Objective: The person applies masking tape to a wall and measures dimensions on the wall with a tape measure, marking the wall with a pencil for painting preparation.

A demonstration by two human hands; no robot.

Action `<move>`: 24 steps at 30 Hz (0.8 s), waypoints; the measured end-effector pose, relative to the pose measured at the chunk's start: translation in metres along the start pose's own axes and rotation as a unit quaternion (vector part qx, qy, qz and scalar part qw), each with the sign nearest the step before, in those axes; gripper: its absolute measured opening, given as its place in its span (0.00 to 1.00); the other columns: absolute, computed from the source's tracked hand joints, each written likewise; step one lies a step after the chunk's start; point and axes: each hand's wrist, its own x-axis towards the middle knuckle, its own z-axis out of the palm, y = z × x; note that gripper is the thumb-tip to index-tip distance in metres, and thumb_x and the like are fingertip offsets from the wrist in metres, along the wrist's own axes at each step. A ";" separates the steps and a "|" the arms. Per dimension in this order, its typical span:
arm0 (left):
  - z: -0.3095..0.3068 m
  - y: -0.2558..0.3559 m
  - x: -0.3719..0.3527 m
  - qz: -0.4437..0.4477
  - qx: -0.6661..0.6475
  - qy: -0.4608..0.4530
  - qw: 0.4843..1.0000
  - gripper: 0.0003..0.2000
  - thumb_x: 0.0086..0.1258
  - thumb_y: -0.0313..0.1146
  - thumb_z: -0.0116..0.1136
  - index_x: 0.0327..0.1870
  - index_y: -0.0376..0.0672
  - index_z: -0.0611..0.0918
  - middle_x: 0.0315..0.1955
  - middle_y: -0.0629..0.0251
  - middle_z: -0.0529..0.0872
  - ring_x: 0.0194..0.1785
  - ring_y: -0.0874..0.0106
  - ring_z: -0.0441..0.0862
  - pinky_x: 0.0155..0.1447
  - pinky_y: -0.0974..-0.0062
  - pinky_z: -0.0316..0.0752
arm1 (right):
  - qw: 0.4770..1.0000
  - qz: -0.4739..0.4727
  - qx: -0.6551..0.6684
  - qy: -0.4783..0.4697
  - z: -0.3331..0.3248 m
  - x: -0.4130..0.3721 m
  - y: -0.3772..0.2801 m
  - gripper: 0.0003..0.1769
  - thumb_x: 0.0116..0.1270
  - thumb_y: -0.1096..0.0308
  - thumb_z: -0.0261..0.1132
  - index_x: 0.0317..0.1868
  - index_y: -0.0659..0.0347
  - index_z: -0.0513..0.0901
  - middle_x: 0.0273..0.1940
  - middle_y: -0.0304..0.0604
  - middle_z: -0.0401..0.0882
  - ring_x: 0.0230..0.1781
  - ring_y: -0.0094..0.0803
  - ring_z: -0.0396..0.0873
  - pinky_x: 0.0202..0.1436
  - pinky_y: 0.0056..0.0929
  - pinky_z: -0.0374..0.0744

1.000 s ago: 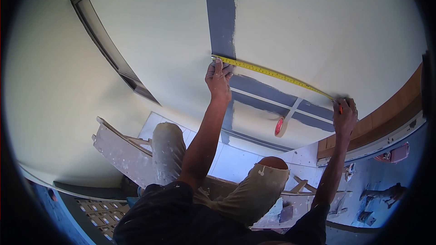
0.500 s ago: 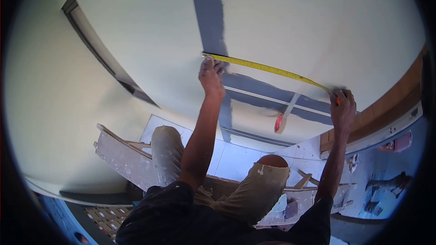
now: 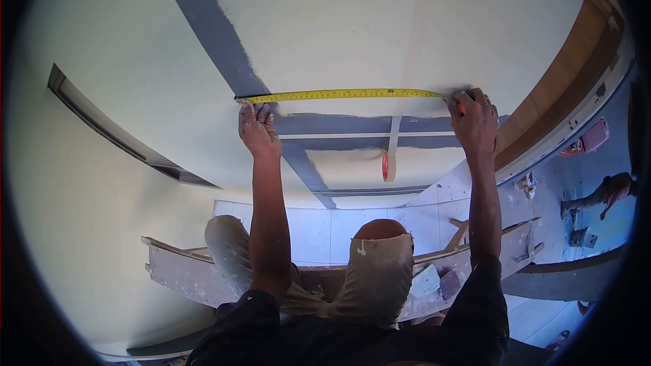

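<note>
A yellow measuring tape (image 3: 339, 93) lies stretched across a pale wall (image 3: 325, 34), its long axis running left to right between two bare hands. The left hand (image 3: 260, 130) pinches its left end at the vertical grey stripe (image 3: 196, 27); the right hand (image 3: 477, 122) is curled closed at the far right end, an orange object (image 3: 461, 109) between its fingers. Below the tape, nearer the right hand, hangs a tape roll (image 3: 386, 165).

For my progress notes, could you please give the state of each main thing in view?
Tape measure: blade drawn out
Left hand: closed on the blade's end
Right hand: closed, orange item showing
Tape roll: partly unrolled, hanging
Grey stripe: one edge ragged
Bench: paint-spattered
Trousers: paint-spotted
</note>
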 end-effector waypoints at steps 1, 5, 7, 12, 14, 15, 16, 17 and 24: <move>0.000 0.000 0.000 0.002 0.002 0.006 1.000 0.11 0.72 0.41 0.59 0.44 0.44 0.77 0.29 0.71 0.81 0.32 0.80 0.80 0.33 0.82 0.71 | 1.000 0.005 0.000 0.001 0.001 -0.001 0.000 0.10 0.59 0.62 0.70 0.39 0.57 0.86 0.39 0.44 0.81 0.44 0.41 0.81 0.49 0.42 0.77; -0.003 0.000 0.002 -0.007 0.019 -0.002 1.000 0.11 0.74 0.41 0.56 0.48 0.46 0.76 0.32 0.72 0.81 0.35 0.78 0.79 0.36 0.78 0.69 | 1.000 0.011 0.005 -0.001 0.001 -0.002 0.001 0.11 0.58 0.61 0.71 0.39 0.56 0.87 0.39 0.44 0.81 0.44 0.40 0.81 0.49 0.42 0.77; -0.003 0.000 0.002 -0.003 0.020 -0.004 1.000 0.11 0.74 0.42 0.55 0.48 0.46 0.76 0.32 0.73 0.81 0.36 0.79 0.78 0.37 0.78 0.69 | 1.000 0.011 0.008 -0.002 0.002 -0.002 0.003 0.12 0.57 0.61 0.71 0.39 0.56 0.87 0.39 0.44 0.81 0.43 0.40 0.81 0.48 0.42 0.77; -0.004 0.001 0.003 -0.008 0.029 -0.008 1.000 0.11 0.74 0.42 0.55 0.48 0.46 0.76 0.33 0.74 0.81 0.37 0.79 0.78 0.38 0.78 0.69 | 1.000 0.001 0.009 0.007 0.003 -0.003 0.004 0.12 0.57 0.60 0.72 0.38 0.56 0.87 0.39 0.43 0.81 0.41 0.39 0.82 0.46 0.42 0.78; -0.005 0.001 0.003 -0.011 0.029 -0.012 0.999 0.11 0.74 0.43 0.55 0.48 0.46 0.76 0.33 0.74 0.81 0.37 0.79 0.78 0.38 0.78 0.69 | 1.000 0.004 0.012 0.006 0.003 -0.003 0.004 0.11 0.58 0.60 0.71 0.38 0.56 0.87 0.39 0.42 0.81 0.41 0.38 0.82 0.47 0.42 0.78; -0.005 0.001 0.003 -0.009 0.032 -0.010 0.999 0.11 0.74 0.43 0.54 0.48 0.47 0.76 0.33 0.74 0.81 0.37 0.79 0.78 0.38 0.78 0.69 | 1.000 0.006 0.014 0.005 0.004 -0.003 0.004 0.11 0.58 0.60 0.71 0.38 0.55 0.87 0.38 0.42 0.81 0.42 0.38 0.82 0.47 0.42 0.78; -0.004 0.001 0.002 -0.008 0.035 -0.007 0.999 0.11 0.75 0.43 0.54 0.49 0.47 0.76 0.33 0.74 0.81 0.37 0.79 0.78 0.38 0.78 0.69 | 1.000 0.007 0.014 0.007 0.004 -0.003 0.004 0.11 0.58 0.60 0.71 0.38 0.55 0.87 0.38 0.42 0.81 0.42 0.38 0.82 0.47 0.42 0.78; -0.003 0.001 0.002 -0.008 0.035 -0.010 0.999 0.11 0.75 0.43 0.54 0.49 0.47 0.76 0.33 0.74 0.81 0.37 0.79 0.78 0.38 0.78 0.69 | 1.000 0.003 0.013 0.010 0.005 -0.003 0.004 0.11 0.58 0.60 0.71 0.38 0.55 0.87 0.38 0.42 0.80 0.42 0.37 0.82 0.48 0.42 0.78; 0.000 0.003 -0.001 -0.003 0.030 -0.008 1.000 0.12 0.74 0.43 0.55 0.46 0.45 0.76 0.31 0.73 0.80 0.34 0.81 0.78 0.35 0.81 0.69 | 1.000 0.009 0.023 0.002 0.003 -0.004 0.004 0.11 0.58 0.60 0.71 0.38 0.55 0.86 0.38 0.40 0.80 0.43 0.37 0.81 0.49 0.42 0.77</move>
